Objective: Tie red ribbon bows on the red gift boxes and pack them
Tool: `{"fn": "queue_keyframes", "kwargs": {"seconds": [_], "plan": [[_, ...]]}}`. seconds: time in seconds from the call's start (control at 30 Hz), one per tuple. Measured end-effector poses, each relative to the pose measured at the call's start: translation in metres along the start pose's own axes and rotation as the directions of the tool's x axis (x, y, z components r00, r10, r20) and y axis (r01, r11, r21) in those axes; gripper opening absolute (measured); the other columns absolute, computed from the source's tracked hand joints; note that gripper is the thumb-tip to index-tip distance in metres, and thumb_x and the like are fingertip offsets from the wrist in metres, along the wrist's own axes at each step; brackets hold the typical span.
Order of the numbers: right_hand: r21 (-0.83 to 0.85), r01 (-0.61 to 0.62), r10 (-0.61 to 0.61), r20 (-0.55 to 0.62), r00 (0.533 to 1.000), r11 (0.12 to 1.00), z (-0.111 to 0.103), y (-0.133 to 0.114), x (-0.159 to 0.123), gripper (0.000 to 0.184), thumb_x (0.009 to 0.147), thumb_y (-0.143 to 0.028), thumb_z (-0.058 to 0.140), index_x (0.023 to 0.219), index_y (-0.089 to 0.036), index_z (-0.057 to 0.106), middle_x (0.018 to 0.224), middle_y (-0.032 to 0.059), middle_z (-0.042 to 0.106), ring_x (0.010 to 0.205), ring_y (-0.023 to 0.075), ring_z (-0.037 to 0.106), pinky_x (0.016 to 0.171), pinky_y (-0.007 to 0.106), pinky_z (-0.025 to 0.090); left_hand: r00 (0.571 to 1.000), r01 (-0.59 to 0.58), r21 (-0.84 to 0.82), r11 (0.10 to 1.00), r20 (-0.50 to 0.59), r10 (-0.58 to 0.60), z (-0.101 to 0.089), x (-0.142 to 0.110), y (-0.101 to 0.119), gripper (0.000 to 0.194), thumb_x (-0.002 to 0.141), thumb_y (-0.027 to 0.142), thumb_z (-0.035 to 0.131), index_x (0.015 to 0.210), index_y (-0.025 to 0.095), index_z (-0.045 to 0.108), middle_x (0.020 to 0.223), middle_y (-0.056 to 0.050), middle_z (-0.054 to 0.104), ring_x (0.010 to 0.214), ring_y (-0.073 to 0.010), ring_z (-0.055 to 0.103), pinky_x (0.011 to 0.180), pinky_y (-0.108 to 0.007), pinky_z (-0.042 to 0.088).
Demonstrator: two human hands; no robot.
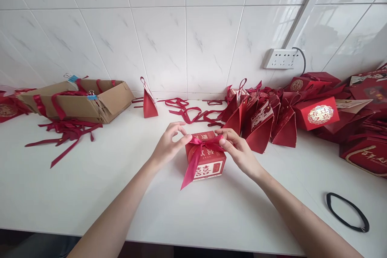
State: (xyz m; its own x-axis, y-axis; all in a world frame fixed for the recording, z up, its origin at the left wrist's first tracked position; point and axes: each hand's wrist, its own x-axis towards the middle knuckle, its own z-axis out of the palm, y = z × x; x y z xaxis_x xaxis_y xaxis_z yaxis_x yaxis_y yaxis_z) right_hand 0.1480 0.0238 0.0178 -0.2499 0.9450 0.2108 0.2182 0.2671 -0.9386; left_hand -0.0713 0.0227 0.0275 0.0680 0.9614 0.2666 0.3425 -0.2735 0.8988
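A small red gift box (209, 172) with white panels and gold lettering sits on the white table in front of me. A shiny crimson ribbon (193, 165) is tied in a bow over its top, and one tail hangs down the front left. My left hand (171, 143) pinches at the bow's left loop with thumb and index finger, its other fingers curled. At the opposite side, my right hand (237, 149) has thumb and fingers closed around the right loop. The fingertips partly cover both loop ends.
Left stands a cardboard box (117, 102) draped with ribbons, loose ribbons (68, 131) beside it. A red triangular box (149, 105) stands near the tiled wall. Several folded red boxes (256, 129) crowd the right, below a power strip (281, 59). A black band (347, 211) lies front right.
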Motion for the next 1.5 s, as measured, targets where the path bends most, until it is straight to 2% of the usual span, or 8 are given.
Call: {"fn": "queue_keyframes", "kwargs": {"seconds": [0.27, 0.4, 0.5, 0.63, 0.77, 1.03, 1.23, 1.5], "plan": [[0.155, -0.054, 0.059, -0.024, 0.998, 0.986, 0.002, 0.003, 0.005, 0.048, 0.075, -0.065, 0.057, 0.068, -0.019, 0.054, 0.115, 0.0079, 0.057, 0.111, 0.0259, 0.052, 0.091, 0.036, 0.040, 0.999, -0.012, 0.010, 1.000, 0.040, 0.012, 0.007, -0.003, -0.003, 0.028, 0.081, 0.044, 0.058, 0.068, 0.020, 0.053, 0.128, -0.007, 0.051, 0.121, -0.0275, 0.047, 0.101, -0.042, 0.036], [0.216, -0.097, 0.103, -0.017, 0.995, 0.972, 0.001, 0.005, 0.005, 0.045, 0.072, -0.063, 0.063, 0.067, -0.018, 0.056, 0.124, 0.0081, 0.054, 0.114, 0.0273, 0.052, 0.094, 0.038, 0.040, 0.987, -0.112, 0.078, 0.991, -0.109, 0.120, 0.011, -0.002, -0.005, 0.023, 0.079, 0.040, 0.058, 0.068, 0.020, 0.055, 0.117, -0.008, 0.055, 0.120, -0.0253, 0.045, 0.095, -0.038, 0.038], [0.232, -0.102, 0.106, -0.004, 0.994, 0.967, 0.002, 0.004, 0.004, 0.044, 0.072, -0.061, 0.064, 0.068, -0.018, 0.058, 0.128, 0.0085, 0.051, 0.116, 0.0281, 0.052, 0.095, 0.040, 0.041, 0.970, -0.105, 0.140, 0.985, -0.203, 0.132, 0.012, -0.002, -0.002, 0.022, 0.077, 0.041, 0.059, 0.070, 0.020, 0.056, 0.096, -0.006, 0.055, 0.098, -0.0221, 0.053, 0.077, -0.032, 0.044], [0.168, -0.024, 0.022, 0.017, 1.000, 0.985, 0.003, 0.000, -0.001, 0.042, 0.077, -0.057, 0.062, 0.062, -0.019, 0.053, 0.131, 0.0087, 0.050, 0.127, 0.0282, 0.044, 0.091, 0.037, 0.047, 0.983, -0.052, 0.100, 0.994, -0.168, 0.069, 0.012, -0.003, 0.001, 0.025, 0.081, 0.042, 0.055, 0.070, 0.020, 0.051, 0.080, -0.002, 0.053, 0.071, -0.0151, 0.052, 0.067, -0.029, 0.043], [0.128, 0.019, -0.023, 0.030, 0.999, 0.992, 0.003, -0.002, -0.002, 0.039, 0.082, -0.052, 0.060, 0.061, -0.019, 0.056, 0.135, 0.0076, 0.051, 0.136, 0.0271, 0.034, 0.093, 0.036, 0.047, 0.989, -0.013, 0.010, 1.000, -0.144, 0.014, 0.013, -0.003, -0.001, 0.026, 0.082, 0.042, 0.056, 0.070, 0.019, 0.051, 0.079, -0.001, 0.055, 0.077, -0.0158, 0.053, 0.073, -0.028, 0.043], [0.394, -0.116, 0.106, 0.048, 0.993, 0.912, 0.000, 0.014, 0.007, 0.035, 0.079, -0.053, 0.064, 0.080, -0.019, 0.073, 0.138, 0.0071, 0.048, 0.108, 0.0267, 0.060, 0.090, 0.040, 0.052, 0.975, -0.034, -0.125, 0.992, -0.224, 0.005, 0.027, -0.008, -0.009, 0.023, 0.080, 0.034, 0.056, 0.065, 0.019, 0.050, 0.092, -0.003, 0.053, 0.088, -0.0163, 0.054, 0.068, -0.024, 0.043], [0.384, -0.046, 0.056, -0.016, 0.998, 0.922, -0.001, 0.023, 0.010, 0.031, 0.077, -0.049, 0.068, 0.073, -0.019, 0.074, 0.134, 0.0094, 0.049, 0.126, 0.0296, 0.045, 0.086, 0.035, 0.053, 0.963, -0.090, -0.132, 0.987, -0.262, 0.053, 0.030, -0.010, -0.014, 0.024, 0.081, 0.033, 0.055, 0.064, 0.019, 0.044, 0.098, -0.004, 0.050, 0.093, -0.0180, 0.054, 0.060, -0.024, 0.042], [0.445, -0.077, 0.109, -0.047, 0.993, 0.892, -0.001, 0.017, 0.011, 0.032, 0.068, -0.047, 0.074, 0.061, -0.016, 0.069, 0.129, 0.0111, 0.051, 0.125, 0.0329, 0.044, 0.079, 0.036, 0.053, 0.957, -0.125, -0.072, 0.990, -0.272, 0.101, 0.032, -0.010, -0.015, 0.024, 0.081, 0.030, 0.052, 0.063, 0.019, 0.041, 0.099, -0.006, 0.048, 0.101, -0.0192, 0.054, 0.061, -0.024, 0.042]]}}
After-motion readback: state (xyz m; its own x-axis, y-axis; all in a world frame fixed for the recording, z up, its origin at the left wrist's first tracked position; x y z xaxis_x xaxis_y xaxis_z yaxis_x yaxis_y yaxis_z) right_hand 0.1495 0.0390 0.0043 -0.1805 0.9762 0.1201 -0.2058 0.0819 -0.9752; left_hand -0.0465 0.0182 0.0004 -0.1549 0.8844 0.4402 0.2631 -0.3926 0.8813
